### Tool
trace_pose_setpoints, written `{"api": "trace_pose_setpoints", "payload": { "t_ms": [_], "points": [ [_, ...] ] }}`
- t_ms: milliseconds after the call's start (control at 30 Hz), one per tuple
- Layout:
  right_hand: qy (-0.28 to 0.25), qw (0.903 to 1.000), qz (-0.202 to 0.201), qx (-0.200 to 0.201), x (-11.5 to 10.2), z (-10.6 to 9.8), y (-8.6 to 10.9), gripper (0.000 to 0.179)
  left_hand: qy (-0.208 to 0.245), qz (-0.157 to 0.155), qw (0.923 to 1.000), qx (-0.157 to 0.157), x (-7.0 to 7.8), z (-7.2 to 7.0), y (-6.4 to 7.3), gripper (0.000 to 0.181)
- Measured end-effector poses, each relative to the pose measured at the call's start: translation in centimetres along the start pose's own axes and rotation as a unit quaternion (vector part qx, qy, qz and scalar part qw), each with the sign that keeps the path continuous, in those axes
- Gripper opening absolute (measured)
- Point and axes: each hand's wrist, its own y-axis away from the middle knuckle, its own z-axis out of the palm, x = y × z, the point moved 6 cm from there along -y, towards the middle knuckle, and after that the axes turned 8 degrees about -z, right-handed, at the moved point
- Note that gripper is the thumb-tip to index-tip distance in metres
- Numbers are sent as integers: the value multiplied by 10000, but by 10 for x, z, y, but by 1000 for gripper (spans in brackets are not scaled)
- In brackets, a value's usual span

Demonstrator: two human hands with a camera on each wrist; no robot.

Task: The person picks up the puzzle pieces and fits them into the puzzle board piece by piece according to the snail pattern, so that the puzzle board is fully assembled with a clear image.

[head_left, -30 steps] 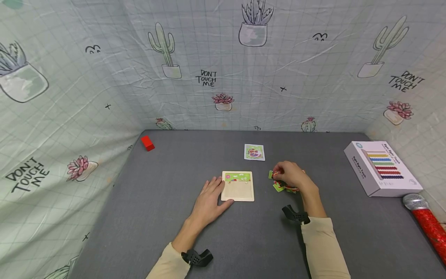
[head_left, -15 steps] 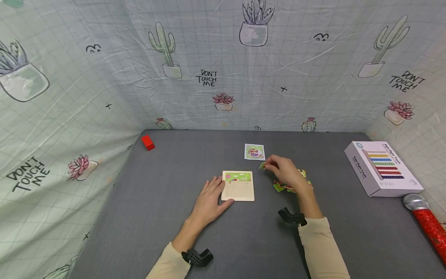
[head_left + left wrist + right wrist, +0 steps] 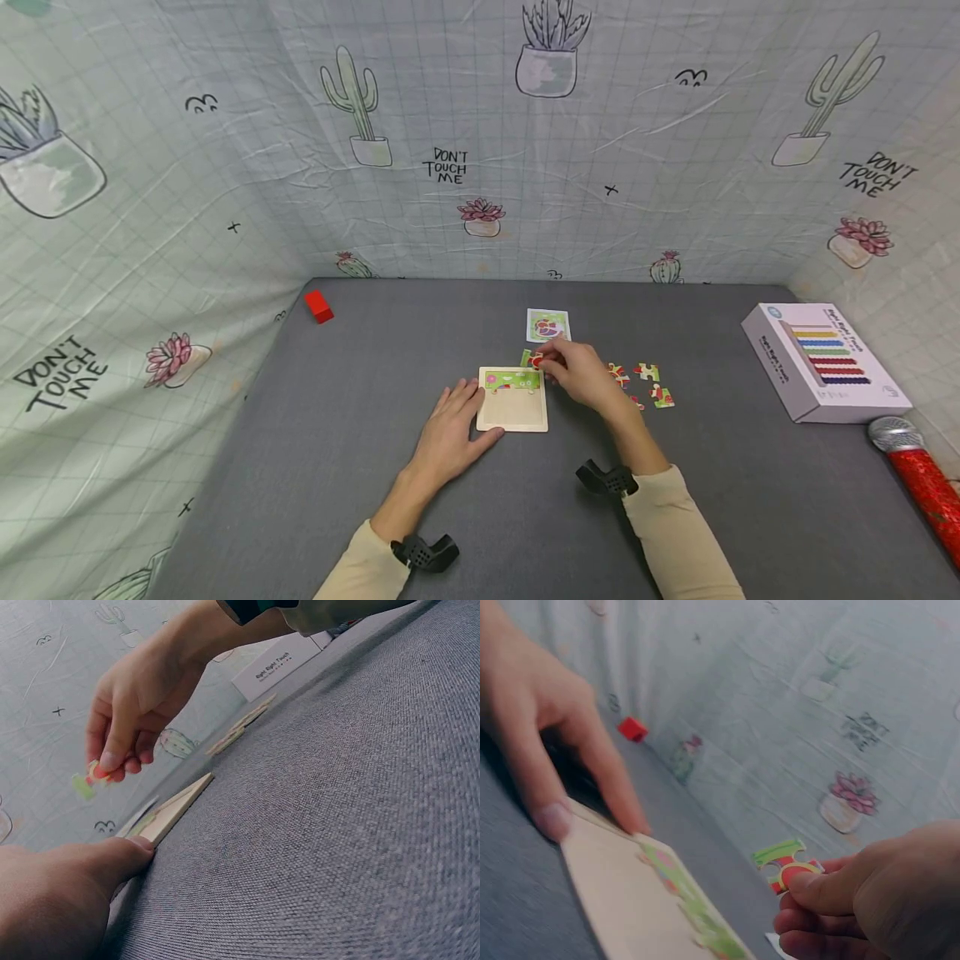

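A square wooden puzzle board (image 3: pixel 513 413) lies on the grey table, its top strip filled with green printed pieces. My left hand (image 3: pixel 447 433) rests at the board's left side, fingers straight along the edge and thumb at the near corner. Between thumb and fingertips my right hand (image 3: pixel 581 372) pinches a green and red puzzle piece (image 3: pixel 786 868), raised just past the board's far right corner. Several loose puzzle pieces (image 3: pixel 662 396) lie to the right, partly covered by the right forearm in the head view.
A picture card (image 3: pixel 547 324) lies beyond the board. At the far left sits a red block (image 3: pixel 318 307). On the right stand a white box (image 3: pixel 825 362) and a red microphone (image 3: pixel 922 483). A printed cloth hangs behind and beside the table.
My right hand has carried the puzzle piece from the loose pieces leftward to the board's far right corner. Several pieces it covered are now uncovered. The left hand has stayed put.
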Motion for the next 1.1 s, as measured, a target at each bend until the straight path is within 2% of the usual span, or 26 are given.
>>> {"api": "trace_pose_setpoints", "payload": {
  "t_ms": [200,433,733,900,1100],
  "points": [
    [-38,9996,-238,-165,-11,22,-5,18,57,93,9999,52,0,-2,-1,73],
    [-24,9981,-585,-175,-21,35,-6,14,4,172,9998,60,0,-3,-2,72],
    [-127,9970,-651,-391,-28,48,-7,13,13,166,9999,-6,-2,-3,-5,74],
    [20,9977,-439,-516,-26,56,-8,12,86,155,9998,-10,-2,-4,-5,75],
    [286,9974,-455,-488,-26,62,-10,14,141,150,9998,-38,-4,-4,-6,75]
  ]
}}
